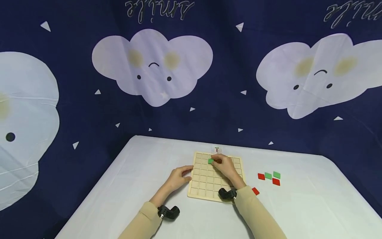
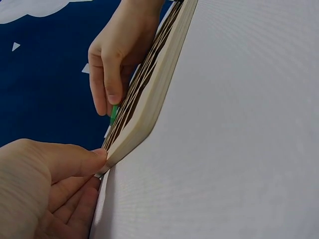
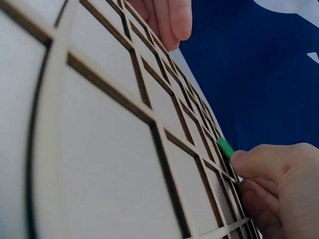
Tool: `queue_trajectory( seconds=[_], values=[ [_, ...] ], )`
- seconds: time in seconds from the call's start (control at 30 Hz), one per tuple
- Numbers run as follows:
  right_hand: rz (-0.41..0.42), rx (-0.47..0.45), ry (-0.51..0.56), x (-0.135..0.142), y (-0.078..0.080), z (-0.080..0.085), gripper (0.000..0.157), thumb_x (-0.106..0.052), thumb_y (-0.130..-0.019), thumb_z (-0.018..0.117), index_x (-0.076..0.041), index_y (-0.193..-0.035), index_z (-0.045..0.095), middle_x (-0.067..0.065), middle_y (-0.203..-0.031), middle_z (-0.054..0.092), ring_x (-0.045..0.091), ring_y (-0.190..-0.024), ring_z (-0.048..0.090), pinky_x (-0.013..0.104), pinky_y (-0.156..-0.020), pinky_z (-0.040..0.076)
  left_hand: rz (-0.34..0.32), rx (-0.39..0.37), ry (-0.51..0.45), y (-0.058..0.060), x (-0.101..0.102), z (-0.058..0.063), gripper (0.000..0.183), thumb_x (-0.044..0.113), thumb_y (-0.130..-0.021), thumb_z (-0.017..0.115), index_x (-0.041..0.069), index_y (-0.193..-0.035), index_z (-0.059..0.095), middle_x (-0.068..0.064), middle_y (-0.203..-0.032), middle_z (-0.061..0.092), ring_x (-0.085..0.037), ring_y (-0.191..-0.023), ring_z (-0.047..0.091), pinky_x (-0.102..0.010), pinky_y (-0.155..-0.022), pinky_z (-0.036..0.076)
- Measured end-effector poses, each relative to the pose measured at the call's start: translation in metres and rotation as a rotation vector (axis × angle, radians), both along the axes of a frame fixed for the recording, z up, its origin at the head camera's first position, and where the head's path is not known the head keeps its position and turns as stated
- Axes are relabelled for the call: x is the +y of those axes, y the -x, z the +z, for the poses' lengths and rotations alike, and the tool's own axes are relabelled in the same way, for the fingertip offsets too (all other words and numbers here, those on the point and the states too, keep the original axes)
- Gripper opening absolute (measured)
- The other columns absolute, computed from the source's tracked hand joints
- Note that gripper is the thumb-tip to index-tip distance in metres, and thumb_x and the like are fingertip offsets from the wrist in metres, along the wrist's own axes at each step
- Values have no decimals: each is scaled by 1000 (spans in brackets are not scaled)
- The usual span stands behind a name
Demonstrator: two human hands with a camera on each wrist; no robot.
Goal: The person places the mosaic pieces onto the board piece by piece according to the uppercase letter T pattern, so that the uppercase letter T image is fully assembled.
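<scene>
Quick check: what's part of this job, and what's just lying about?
Part of the job:
grid board, touched by the left hand
green tile in the right hand
probably the loose tiles and pattern card

Just there:
cloud-print backdrop
white table
wrist cameras

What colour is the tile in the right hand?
Green; the tile shows best in the right wrist view.

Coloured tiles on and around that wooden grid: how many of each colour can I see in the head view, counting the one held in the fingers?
Green tiles: 3
Red tiles: 3
Total: 6 tiles in view
</scene>
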State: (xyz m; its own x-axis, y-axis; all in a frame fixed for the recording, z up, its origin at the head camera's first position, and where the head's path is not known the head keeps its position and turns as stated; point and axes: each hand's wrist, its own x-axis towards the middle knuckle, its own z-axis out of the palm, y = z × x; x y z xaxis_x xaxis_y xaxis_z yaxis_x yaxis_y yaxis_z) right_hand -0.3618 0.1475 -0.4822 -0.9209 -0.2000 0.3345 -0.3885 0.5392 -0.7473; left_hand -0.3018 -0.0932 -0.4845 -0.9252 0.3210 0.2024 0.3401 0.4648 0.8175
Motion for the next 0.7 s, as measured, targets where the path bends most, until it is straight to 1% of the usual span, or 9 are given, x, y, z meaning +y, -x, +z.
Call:
queue_trajectory(
  seconds=[0.13, 0.27, 0.43, 0.5, 0.57, 0.7],
  values=[
    [13, 75, -64, 1, -2, -5, 25, -1, -83, 69, 0, -108, 69, 9, -102, 67, 22, -88, 62, 34, -77, 54, 1, -3, -7, -2, 1, -2, 47, -2, -84, 65, -4, -129, 54, -21, -128, 55, -31, -118, 53, -32, -97, 46],
    [31, 122, -101, 1, -3, -6, 26, -2, -82, 70, 0, -108, 69, 9, -104, 67, 23, -90, 60, 34, -77, 54, 4, 3, -16, -2, 0, -3, 46, -2, -83, 65, -5, -128, 54, -22, -127, 55, -31, -117, 53, -34, -97, 46],
    [38, 119, -102, 2, -3, -7, 31, -4, -82, 71, 0, -112, 67, 10, -108, 66, 24, -92, 60, 33, -77, 55, -3, 0, -17, -2, -1, -3, 46, -2, -83, 65, -5, -128, 54, -22, -127, 55, -32, -117, 53, -34, -97, 46],
    [37, 95, -55, 2, -3, -7, 32, -5, -83, 71, 0, -114, 67, 11, -109, 66, 25, -93, 62, 33, -79, 55, -3, -1, -20, -1, -1, -3, 46, -2, -83, 65, -5, -128, 54, -21, -128, 55, -32, -117, 53, -33, -97, 46],
    [21, 52, 34, 2, -2, -5, 32, -7, -84, 71, 1, -114, 66, 13, -109, 66, 27, -94, 62, 33, -80, 55, -6, -1, -27, -1, 0, -3, 46, -3, -83, 65, -5, -128, 54, -22, -128, 55, -32, -117, 53, -34, -97, 46],
    [3, -85, 306, 5, -1, 7, 37, -14, -87, 69, 2, -120, 62, 17, -116, 63, 25, -102, 61, 26, -85, 53, -12, -3, -29, -1, 0, -2, 47, -3, -83, 65, -6, -128, 54, -22, -128, 54, -32, -118, 53, -34, -98, 46]
  ],
)
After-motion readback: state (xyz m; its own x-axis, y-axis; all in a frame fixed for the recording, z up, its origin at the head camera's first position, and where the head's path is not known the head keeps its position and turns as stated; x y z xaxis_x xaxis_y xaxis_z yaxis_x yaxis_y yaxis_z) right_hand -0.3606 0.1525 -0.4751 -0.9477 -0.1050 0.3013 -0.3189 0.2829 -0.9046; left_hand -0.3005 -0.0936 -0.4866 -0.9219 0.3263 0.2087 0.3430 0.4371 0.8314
